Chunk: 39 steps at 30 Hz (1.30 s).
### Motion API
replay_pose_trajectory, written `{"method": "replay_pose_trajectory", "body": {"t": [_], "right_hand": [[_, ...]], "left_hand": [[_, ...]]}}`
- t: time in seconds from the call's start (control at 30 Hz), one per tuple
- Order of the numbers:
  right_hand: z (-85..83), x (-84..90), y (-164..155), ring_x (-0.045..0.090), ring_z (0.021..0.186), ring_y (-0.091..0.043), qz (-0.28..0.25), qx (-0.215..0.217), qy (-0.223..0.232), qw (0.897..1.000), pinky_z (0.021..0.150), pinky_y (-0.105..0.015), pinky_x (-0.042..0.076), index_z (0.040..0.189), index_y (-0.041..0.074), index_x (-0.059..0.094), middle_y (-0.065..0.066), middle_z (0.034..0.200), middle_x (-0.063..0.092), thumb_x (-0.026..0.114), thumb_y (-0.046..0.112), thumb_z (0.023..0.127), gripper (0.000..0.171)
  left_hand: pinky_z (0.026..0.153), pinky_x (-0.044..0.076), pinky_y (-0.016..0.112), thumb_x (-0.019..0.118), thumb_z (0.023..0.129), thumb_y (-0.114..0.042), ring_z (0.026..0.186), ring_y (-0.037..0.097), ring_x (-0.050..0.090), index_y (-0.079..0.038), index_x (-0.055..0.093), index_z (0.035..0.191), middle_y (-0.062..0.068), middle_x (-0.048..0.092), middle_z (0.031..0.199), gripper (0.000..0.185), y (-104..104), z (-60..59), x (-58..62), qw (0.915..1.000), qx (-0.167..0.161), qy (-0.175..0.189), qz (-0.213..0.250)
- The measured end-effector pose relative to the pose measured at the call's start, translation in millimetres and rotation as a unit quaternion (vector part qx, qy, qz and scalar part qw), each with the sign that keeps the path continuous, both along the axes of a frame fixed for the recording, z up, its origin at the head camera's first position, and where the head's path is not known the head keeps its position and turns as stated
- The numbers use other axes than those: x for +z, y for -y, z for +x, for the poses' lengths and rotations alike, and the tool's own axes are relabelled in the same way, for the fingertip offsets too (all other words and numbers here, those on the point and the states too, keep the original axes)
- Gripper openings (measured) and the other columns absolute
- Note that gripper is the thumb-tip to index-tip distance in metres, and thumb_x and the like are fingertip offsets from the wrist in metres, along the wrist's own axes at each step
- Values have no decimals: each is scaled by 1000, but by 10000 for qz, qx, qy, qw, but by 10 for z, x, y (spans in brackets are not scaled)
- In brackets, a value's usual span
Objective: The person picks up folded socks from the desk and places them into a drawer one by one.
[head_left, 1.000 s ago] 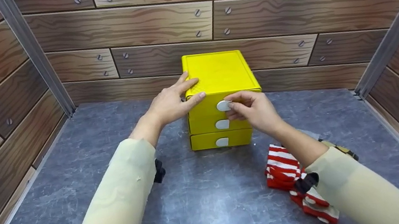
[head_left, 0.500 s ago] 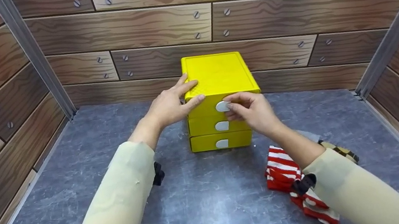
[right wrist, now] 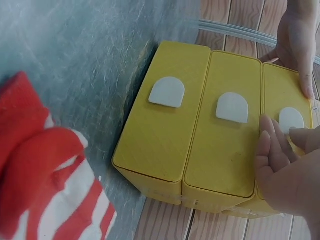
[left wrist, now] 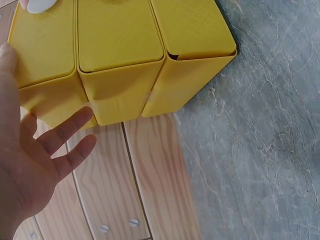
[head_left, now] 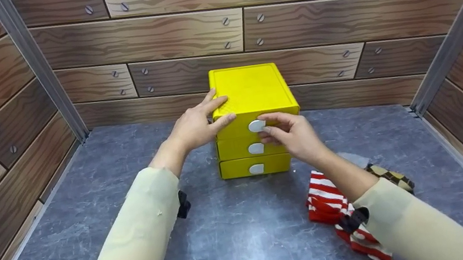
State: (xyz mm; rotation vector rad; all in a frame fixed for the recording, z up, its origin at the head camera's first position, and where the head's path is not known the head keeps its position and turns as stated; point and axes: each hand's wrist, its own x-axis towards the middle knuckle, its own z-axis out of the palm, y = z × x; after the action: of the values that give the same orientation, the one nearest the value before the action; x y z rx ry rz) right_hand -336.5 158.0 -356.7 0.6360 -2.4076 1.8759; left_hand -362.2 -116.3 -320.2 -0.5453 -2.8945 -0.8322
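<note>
A yellow three-drawer box (head_left: 253, 89) stands near the back wall, its drawers stacked and pushed in. Each drawer front carries a white rounded tab. Thumb and forefinger of my right hand (head_left: 300, 138) pinch the top drawer's tab (head_left: 256, 126), the other fingers curled beneath. The middle tab (head_left: 256, 148) and bottom tab (head_left: 257, 169) are untouched. My left hand (head_left: 191, 128) rests with spread fingers on the box's upper left front edge, thumb at the front. From the left wrist view, the left fingers (left wrist: 65, 132) lie along the side of the box.
Red-and-white striped knit cloth (head_left: 326, 196), folded, lies under my right forearm. Behind it are a brown checked cloth (head_left: 392, 177) and a pale grey piece (head_left: 353, 158). Wood-patterned walls (head_left: 143, 38) enclose the grey marbled table (head_left: 219, 239) at back and sides.
The head view has shifted slightly, so the scene sits a little lower. Both hands keep their places on the box and the top tab.
</note>
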Motion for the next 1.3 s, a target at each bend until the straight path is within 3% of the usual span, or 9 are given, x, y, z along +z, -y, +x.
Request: {"method": "replay_pose_trajectory", "body": {"t": [0.23, 0.4, 0.57, 0.7, 0.8, 0.9, 0.97, 1.13, 1.3], "right_hand": [[121, -77, -108, 78, 95, -31, -58, -52, -154, 9999, 89, -42, 61, 135, -2, 68, -23, 109, 77, 68, 7, 105, 31], [164, -172, -183, 78, 92, -31, 390, -15, -67, 9992, 87, -44, 61, 126, -8, 71, -24, 109, 76, 67, 6, 105, 25], [155, -240, -191, 78, 95, -33, 788, 108, 210, 9966, 90, -48, 60, 132, -5, 68, -25, 119, 73, 69, 9, 104, 31], [157, -281, -162, 77, 98, -34, 947, 144, 429, 9945, 93, -51, 59, 137, -3, 66, -24, 127, 70, 70, 10, 104, 36], [162, -305, -131, 75, 102, -37, 1051, 159, 465, 9932, 93, -52, 58, 142, 0, 63, -22, 132, 68, 70, 10, 104, 40], [167, -333, -117, 74, 104, -40, 1144, 170, 471, 9922, 94, -53, 58, 146, 2, 61, -21, 135, 66, 70, 10, 103, 45], [163, -347, -117, 73, 107, -40, 1186, 177, 487, 9916, 95, -52, 58, 147, 3, 60, -21, 137, 66, 71, 10, 103, 46], [134, -355, -135, 72, 113, -38, 1226, 200, 429, 9913, 96, -46, 58, 147, 5, 61, -20, 140, 65, 72, 13, 104, 45], [95, -377, -154, 71, 116, -32, 1355, 262, 390, 9897, 97, -43, 58, 146, 6, 62, -19, 138, 66, 72, 17, 104, 44]], "left_hand": [[119, 37, 54, 60, 96, -73, 154, 33, 38, -40, 39, 165, -13, 12, 176, 80, -4, -10, -58, 9998, -15, -99, 160], [121, 34, 52, 61, 98, -69, 155, 30, 35, -37, 40, 165, -11, 12, 176, 77, -14, 3, -74, 9997, -43, -223, 126], [117, 40, 50, 61, 101, -64, 149, 31, 46, -30, 45, 163, -9, 20, 175, 73, -40, 24, -45, 9971, -80, -732, -214], [110, 48, 49, 58, 103, -63, 136, 33, 59, -26, 47, 162, -3, 31, 172, 71, -75, 50, -58, 9918, -88, -1140, -575], [98, 55, 46, 56, 104, -64, 108, 33, 71, -27, 48, 162, 3, 35, 171, 70, -96, 69, -95, 9874, 64, -1375, -775], [85, 57, 44, 54, 103, -66, 84, 31, 71, -30, 48, 162, 10, 36, 170, 70, -108, 89, -150, 9845, 289, -1505, -852], [84, 58, 45, 54, 103, -67, 84, 32, 71, -29, 48, 162, 13, 41, 167, 70, -116, 98, -177, 9840, 392, -1534, -814], [93, 58, 49, 57, 104, -64, 104, 34, 73, -24, 48, 162, 12, 58, 154, 71, -137, 107, -197, 9857, 409, -1531, -573], [76, 57, 43, 60, 104, -60, 72, 27, 67, -24, 49, 162, 10, 77, 99, 69, -158, 110, -205, 9892, 373, -1371, -350]]}}
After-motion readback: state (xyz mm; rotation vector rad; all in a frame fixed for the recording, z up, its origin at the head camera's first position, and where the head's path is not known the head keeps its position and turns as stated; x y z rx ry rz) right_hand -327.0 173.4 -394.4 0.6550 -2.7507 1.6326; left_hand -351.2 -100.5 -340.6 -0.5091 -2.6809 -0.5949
